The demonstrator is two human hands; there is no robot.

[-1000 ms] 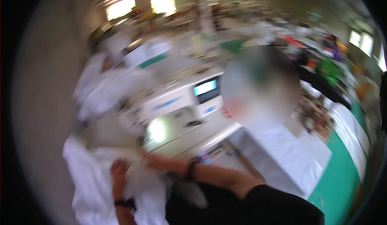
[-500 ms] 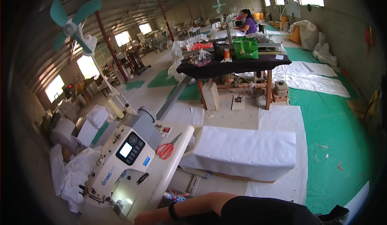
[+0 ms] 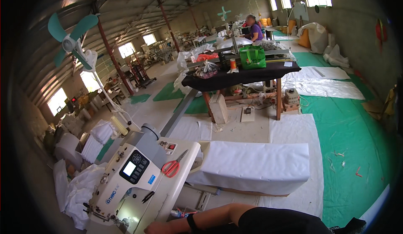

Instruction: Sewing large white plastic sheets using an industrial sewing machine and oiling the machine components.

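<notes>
I have the right hand point(image 3: 156, 228) near the sewing machine point(image 3: 128, 179), scissors point(image 3: 176, 162) lying farther off; how closed either hand is, or on what, I cannot tell

White sewing machine point(image 3: 116, 183), red-handled scissors point(image 3: 176, 163), teal-bladed fan point(image 3: 69, 44), black sleeve point(image 3: 279, 220), green bag point(image 3: 253, 58)

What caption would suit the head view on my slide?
Right hand by a sewing machine, red scissors on its table.
</notes>
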